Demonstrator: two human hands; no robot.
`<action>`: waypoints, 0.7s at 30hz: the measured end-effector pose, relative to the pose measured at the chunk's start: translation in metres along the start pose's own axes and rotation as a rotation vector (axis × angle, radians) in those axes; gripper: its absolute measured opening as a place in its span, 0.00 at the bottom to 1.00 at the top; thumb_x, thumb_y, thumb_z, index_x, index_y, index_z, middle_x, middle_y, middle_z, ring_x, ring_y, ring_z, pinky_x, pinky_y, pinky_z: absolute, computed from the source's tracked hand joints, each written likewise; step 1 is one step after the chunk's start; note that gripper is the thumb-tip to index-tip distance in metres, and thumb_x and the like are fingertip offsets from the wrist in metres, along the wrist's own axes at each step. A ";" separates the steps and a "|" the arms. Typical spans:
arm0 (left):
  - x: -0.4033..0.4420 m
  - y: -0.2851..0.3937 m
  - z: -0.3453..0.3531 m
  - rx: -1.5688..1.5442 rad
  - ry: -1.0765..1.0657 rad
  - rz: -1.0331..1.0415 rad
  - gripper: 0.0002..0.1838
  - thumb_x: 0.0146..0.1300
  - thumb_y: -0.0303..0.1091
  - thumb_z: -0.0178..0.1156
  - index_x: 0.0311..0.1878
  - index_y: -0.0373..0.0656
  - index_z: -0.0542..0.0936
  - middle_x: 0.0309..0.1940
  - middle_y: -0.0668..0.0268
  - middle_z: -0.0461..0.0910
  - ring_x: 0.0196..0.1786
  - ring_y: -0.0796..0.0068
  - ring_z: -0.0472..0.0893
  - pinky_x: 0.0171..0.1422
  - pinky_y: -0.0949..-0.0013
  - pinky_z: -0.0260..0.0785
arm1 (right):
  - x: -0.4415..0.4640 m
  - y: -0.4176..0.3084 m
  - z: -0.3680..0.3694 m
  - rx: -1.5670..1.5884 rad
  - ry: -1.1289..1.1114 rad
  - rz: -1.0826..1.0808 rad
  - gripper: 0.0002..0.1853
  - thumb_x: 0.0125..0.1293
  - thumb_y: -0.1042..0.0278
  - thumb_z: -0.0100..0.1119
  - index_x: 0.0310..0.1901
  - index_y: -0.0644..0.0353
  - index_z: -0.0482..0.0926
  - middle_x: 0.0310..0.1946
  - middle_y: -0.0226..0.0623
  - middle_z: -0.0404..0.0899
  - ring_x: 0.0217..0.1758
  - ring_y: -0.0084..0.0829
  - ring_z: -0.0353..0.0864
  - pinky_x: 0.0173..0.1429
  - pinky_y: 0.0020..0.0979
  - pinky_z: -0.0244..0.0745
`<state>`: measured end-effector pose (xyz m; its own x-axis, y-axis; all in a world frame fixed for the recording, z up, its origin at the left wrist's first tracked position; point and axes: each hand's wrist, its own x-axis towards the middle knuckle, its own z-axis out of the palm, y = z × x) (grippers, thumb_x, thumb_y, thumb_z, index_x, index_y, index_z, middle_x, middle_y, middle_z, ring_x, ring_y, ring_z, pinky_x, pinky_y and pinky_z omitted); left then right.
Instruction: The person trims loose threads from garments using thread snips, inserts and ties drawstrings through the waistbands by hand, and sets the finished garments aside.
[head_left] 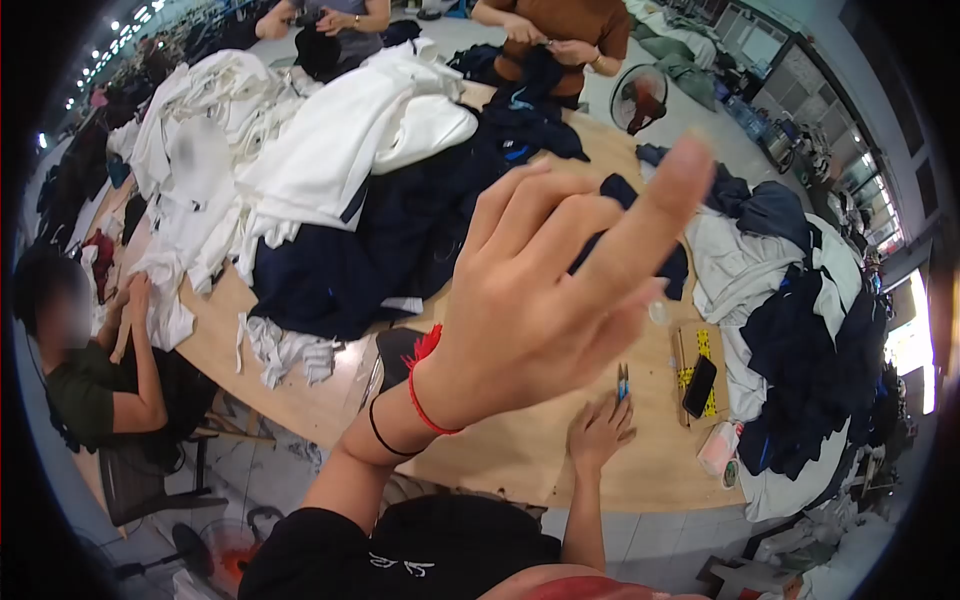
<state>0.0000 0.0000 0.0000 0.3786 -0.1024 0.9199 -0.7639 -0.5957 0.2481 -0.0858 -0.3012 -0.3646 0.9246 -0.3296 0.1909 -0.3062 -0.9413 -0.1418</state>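
My left hand (pixel 545 285) is raised close to the camera, its back towards me. One finger stretches out to the upper right, blurred at the tip, and the others are bent; nothing shows in it. A red tasselled string and a black band circle that wrist. Lower down, my right hand (pixel 600 432) rests on the wooden table (pixel 500 450). Small blue-handled thread snips (pixel 623 382) stick out from beneath its fingers, blades pointing away from me; the rest of the snips is hidden by the hand.
Dark navy garments (pixel 330 285) and white garments (pixel 320 150) heap up across the table. To the right lie a cardboard box (pixel 690 350) with yellow tape, a black phone (pixel 700 387) on it, and more clothes (pixel 800 350). Co-workers stand opposite; another person sits at left.
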 end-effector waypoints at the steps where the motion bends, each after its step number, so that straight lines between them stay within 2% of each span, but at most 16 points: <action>1: -0.006 -0.008 0.007 0.038 -0.071 0.004 0.43 0.64 0.33 0.75 0.81 0.28 0.71 0.56 0.50 0.86 0.59 0.52 0.83 0.74 0.44 0.68 | 0.002 -0.002 0.000 0.012 0.001 0.005 0.35 0.82 0.51 0.56 0.83 0.59 0.68 0.88 0.53 0.58 0.92 0.55 0.53 0.85 0.79 0.43; 2: -0.012 -0.017 0.014 0.075 -0.142 0.011 0.43 0.66 0.34 0.74 0.82 0.30 0.71 0.55 0.52 0.85 0.57 0.53 0.83 0.74 0.45 0.69 | 0.002 -0.003 -0.001 0.024 0.007 0.002 0.33 0.82 0.52 0.57 0.82 0.60 0.69 0.89 0.51 0.55 0.92 0.54 0.52 0.85 0.79 0.42; 3: -0.030 -0.024 0.028 0.071 -0.207 -0.038 0.42 0.68 0.36 0.73 0.84 0.36 0.70 0.55 0.54 0.84 0.59 0.51 0.82 0.75 0.44 0.69 | 0.002 -0.003 -0.002 0.026 -0.002 0.010 0.34 0.82 0.51 0.57 0.82 0.60 0.69 0.89 0.51 0.56 0.92 0.54 0.52 0.85 0.78 0.42; 4: -0.058 -0.033 0.047 0.012 -0.263 -0.124 0.41 0.70 0.36 0.71 0.85 0.42 0.70 0.55 0.56 0.83 0.63 0.51 0.82 0.79 0.42 0.65 | 0.004 -0.004 -0.002 0.028 -0.011 0.014 0.34 0.82 0.51 0.56 0.82 0.59 0.68 0.89 0.51 0.56 0.92 0.54 0.52 0.86 0.78 0.41; 5: -0.100 -0.044 0.071 0.035 -0.324 -0.193 0.40 0.73 0.38 0.69 0.86 0.46 0.69 0.60 0.56 0.83 0.72 0.50 0.79 0.85 0.40 0.58 | 0.005 -0.004 -0.003 0.027 -0.023 0.018 0.34 0.82 0.51 0.56 0.83 0.59 0.68 0.89 0.51 0.56 0.92 0.54 0.52 0.86 0.77 0.41; 6: -0.148 -0.051 0.093 0.163 -0.396 -0.293 0.40 0.75 0.40 0.68 0.87 0.47 0.67 0.72 0.55 0.79 0.81 0.50 0.72 0.89 0.38 0.51 | 0.003 -0.005 -0.004 0.031 -0.026 0.019 0.34 0.82 0.51 0.56 0.83 0.60 0.68 0.89 0.51 0.56 0.92 0.54 0.52 0.86 0.77 0.41; 8: -0.262 -0.061 0.118 0.345 -0.591 -0.392 0.39 0.78 0.45 0.64 0.88 0.48 0.66 0.81 0.53 0.73 0.86 0.50 0.66 0.90 0.36 0.49 | 0.004 -0.005 -0.004 0.033 -0.028 0.018 0.34 0.82 0.51 0.56 0.82 0.60 0.68 0.89 0.51 0.55 0.92 0.55 0.52 0.86 0.77 0.42; 10: -0.321 -0.047 0.114 0.419 -0.679 -0.462 0.36 0.79 0.48 0.61 0.86 0.46 0.69 0.84 0.53 0.69 0.88 0.51 0.64 0.91 0.35 0.48 | 0.010 -0.006 -0.002 0.031 -0.021 0.019 0.34 0.82 0.51 0.56 0.82 0.60 0.68 0.89 0.51 0.55 0.92 0.54 0.52 0.86 0.77 0.42; 14: -0.326 -0.035 0.100 0.242 -0.680 -0.486 0.32 0.79 0.49 0.58 0.79 0.42 0.75 0.82 0.54 0.71 0.87 0.54 0.65 0.90 0.36 0.49 | 0.008 -0.002 -0.002 0.021 -0.072 0.036 0.37 0.81 0.51 0.58 0.84 0.61 0.64 0.90 0.52 0.54 0.93 0.55 0.50 0.86 0.77 0.40; 17: -0.328 -0.042 0.097 0.210 -0.661 -0.439 0.30 0.77 0.47 0.61 0.75 0.40 0.78 0.80 0.53 0.74 0.85 0.54 0.68 0.89 0.38 0.51 | 0.020 -0.021 -0.009 0.109 0.051 0.121 0.42 0.77 0.57 0.65 0.85 0.64 0.60 0.89 0.56 0.53 0.93 0.58 0.48 0.88 0.71 0.41; 20: -0.322 -0.042 0.098 0.176 -0.625 -0.467 0.28 0.75 0.45 0.63 0.73 0.41 0.80 0.76 0.54 0.76 0.83 0.54 0.70 0.88 0.39 0.53 | 0.047 -0.057 -0.033 0.436 0.116 -0.083 0.48 0.72 0.61 0.72 0.86 0.68 0.57 0.89 0.60 0.52 0.93 0.60 0.46 0.91 0.63 0.44; 21: -0.321 -0.042 0.099 0.159 -0.617 -0.481 0.28 0.74 0.44 0.65 0.72 0.41 0.80 0.76 0.54 0.77 0.83 0.55 0.70 0.88 0.39 0.52 | 0.055 -0.072 -0.027 0.512 0.114 -0.163 0.50 0.71 0.62 0.74 0.86 0.65 0.56 0.89 0.61 0.52 0.93 0.61 0.47 0.91 0.60 0.45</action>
<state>-0.0371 -0.0211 -0.3357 0.9043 -0.1997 0.3772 -0.3769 -0.7885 0.4860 -0.0187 -0.2536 -0.3179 0.9116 -0.2151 0.3502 0.0148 -0.8344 -0.5510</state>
